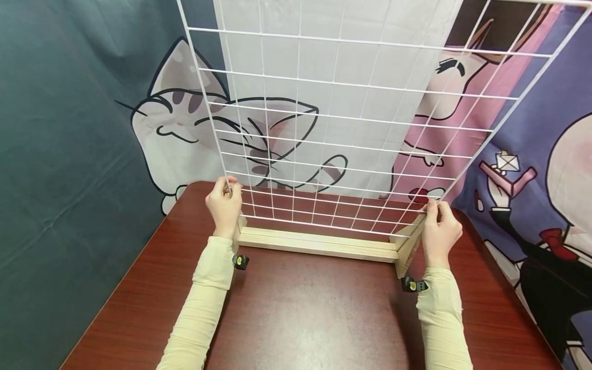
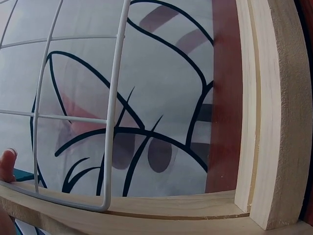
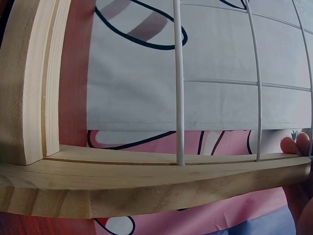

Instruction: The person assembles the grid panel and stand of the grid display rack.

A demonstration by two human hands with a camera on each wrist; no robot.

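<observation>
A white wire grid panel (image 1: pixel 300 37) stands tilted above a light wooden frame. My left hand (image 1: pixel 224 205) pinches the grid's left edge. On the other side my right hand (image 1: pixel 440 231) grips the right edge, at the tip of the right wooden side piece (image 1: pixel 407 249). A grooved wooden crossbar (image 1: pixel 319 243) joins the two side pieces. In the left wrist view the grid's rounded corner (image 2: pixel 105 204) lies along the left side piece (image 2: pixel 176 218), apart from the crossbar (image 2: pixel 249 98). The right wrist view shows the grid's end wire (image 3: pixel 179 98) meeting the grooved right side piece (image 3: pixel 132 171).
The frame stands on a dark red-brown table (image 1: pixel 305 313). Behind it hangs a cloth printed with a cartoon cat (image 1: pixel 180 128) and other figures. Black wrist cameras, left (image 1: pixel 240 262) and right (image 1: pixel 413 284), sit near the side pieces.
</observation>
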